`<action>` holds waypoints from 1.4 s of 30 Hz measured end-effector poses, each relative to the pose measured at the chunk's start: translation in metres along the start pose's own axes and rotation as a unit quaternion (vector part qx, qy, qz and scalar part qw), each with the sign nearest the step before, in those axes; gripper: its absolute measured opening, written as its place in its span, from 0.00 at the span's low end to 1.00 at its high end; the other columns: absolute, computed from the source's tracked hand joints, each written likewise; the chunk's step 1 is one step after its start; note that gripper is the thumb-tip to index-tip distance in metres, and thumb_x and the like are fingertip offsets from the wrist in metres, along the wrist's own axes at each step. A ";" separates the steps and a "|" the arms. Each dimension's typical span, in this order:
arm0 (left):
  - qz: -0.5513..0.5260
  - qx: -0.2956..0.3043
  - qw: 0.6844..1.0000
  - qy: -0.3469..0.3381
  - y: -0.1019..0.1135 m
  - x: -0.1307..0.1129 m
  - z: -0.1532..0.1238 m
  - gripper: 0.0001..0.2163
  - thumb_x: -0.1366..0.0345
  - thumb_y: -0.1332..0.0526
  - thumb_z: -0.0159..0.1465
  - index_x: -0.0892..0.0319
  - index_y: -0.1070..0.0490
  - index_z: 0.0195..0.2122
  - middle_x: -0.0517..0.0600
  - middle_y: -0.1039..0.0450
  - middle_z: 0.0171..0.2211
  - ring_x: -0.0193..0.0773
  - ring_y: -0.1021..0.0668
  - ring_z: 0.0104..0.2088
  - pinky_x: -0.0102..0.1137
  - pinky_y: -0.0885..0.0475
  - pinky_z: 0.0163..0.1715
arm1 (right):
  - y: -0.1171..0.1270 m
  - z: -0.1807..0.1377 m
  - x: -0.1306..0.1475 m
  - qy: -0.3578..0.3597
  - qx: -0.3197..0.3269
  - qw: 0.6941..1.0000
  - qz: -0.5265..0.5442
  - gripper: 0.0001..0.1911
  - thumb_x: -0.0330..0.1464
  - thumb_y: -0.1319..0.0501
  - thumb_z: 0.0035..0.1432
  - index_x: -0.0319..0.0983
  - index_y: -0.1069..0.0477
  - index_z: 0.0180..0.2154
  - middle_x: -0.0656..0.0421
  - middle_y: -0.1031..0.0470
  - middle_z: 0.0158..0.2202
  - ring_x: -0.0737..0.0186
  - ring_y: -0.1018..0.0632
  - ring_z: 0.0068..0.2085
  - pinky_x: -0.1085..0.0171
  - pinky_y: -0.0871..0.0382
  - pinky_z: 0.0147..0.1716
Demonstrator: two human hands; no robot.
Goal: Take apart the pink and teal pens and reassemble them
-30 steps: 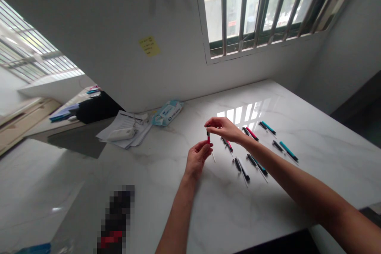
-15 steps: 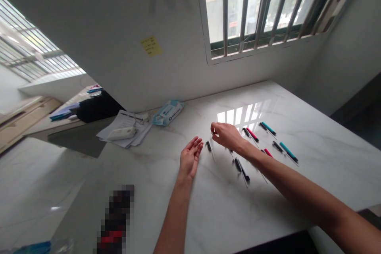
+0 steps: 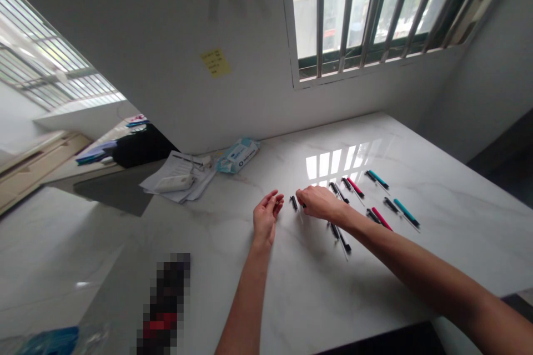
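My right hand (image 3: 320,201) is low over the table, fingertips pinched on a black pen part (image 3: 304,206) that the fingers mostly hide. Just left of it lie a small black pen piece (image 3: 293,202) and a thin white refill, partly covered by the hand. My left hand (image 3: 265,219) rests palm-up beside these, its fingers loosely curled and apart; whether anything tiny lies among them is unclear. Right of my hands are several groups of pen parts, including a red barrel (image 3: 355,187), another red barrel (image 3: 381,218), a teal barrel (image 3: 378,178) and a second teal barrel (image 3: 406,212).
A blue-and-white wipes pack (image 3: 239,156) and papers (image 3: 195,186) with a white device (image 3: 176,182) on them lie at the back left. A barred window (image 3: 350,61) and yellow note (image 3: 215,62) are on the wall. A pixelated dark object (image 3: 164,305) is at front left.
My right hand has come down and toward me, bringing the black part beside the white refill. More pen parts behind it now show. My left fingers have curled slightly; the view has shifted a little.
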State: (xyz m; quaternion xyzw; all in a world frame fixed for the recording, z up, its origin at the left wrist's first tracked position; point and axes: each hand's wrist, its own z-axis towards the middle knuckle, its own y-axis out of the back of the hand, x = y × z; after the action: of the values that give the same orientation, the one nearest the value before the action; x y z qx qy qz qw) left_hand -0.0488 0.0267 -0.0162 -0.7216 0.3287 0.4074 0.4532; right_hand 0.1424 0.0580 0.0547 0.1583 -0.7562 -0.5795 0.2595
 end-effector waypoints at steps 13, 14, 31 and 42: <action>0.110 0.010 0.991 -0.074 0.000 0.005 -0.002 0.32 0.67 0.23 0.51 0.55 0.27 0.58 0.46 0.23 0.38 0.35 0.15 0.36 0.32 0.22 0.45 | -0.005 0.009 -0.010 -0.010 -0.034 0.999 0.041 0.13 0.27 0.40 0.65 0.38 0.21 0.48 0.47 0.16 0.44 0.50 0.16 0.44 0.63 0.29 0.39; 0.114 0.015 0.991 -0.072 0.000 0.004 -0.002 0.32 0.66 0.23 0.51 0.56 0.28 0.58 0.46 0.23 0.36 0.35 0.15 0.36 0.32 0.22 0.45 | -0.006 0.010 -0.012 -0.012 -0.030 0.999 0.044 0.13 0.26 0.40 0.64 0.38 0.20 0.48 0.47 0.16 0.44 0.50 0.16 0.45 0.63 0.30 0.39; 0.376 0.111 0.899 -0.198 -0.009 -0.003 -0.016 0.12 0.72 0.32 0.57 0.53 0.16 0.41 0.49 0.18 0.31 0.39 0.19 0.32 0.31 0.27 0.39 | -0.007 0.010 -0.007 -0.020 -0.014 0.998 0.053 0.13 0.30 0.39 0.64 0.38 0.19 0.47 0.46 0.16 0.42 0.49 0.15 0.43 0.62 0.28 0.40; 0.377 0.162 0.883 -0.228 -0.012 -0.004 -0.017 0.18 0.77 0.33 0.55 0.53 0.16 0.44 0.50 0.21 0.37 0.37 0.21 0.30 0.31 0.25 0.37 | -0.004 0.007 -0.005 -0.017 -0.016 0.999 0.046 0.12 0.30 0.37 0.63 0.38 0.18 0.47 0.46 0.16 0.41 0.48 0.15 0.42 0.62 0.27 0.40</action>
State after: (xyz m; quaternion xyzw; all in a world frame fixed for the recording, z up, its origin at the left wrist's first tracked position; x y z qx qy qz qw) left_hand -0.0357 0.0157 -0.0042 -0.3469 0.5246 0.6417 0.4388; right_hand 0.1422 0.0654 0.0485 0.1094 -0.7574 -0.5816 0.2760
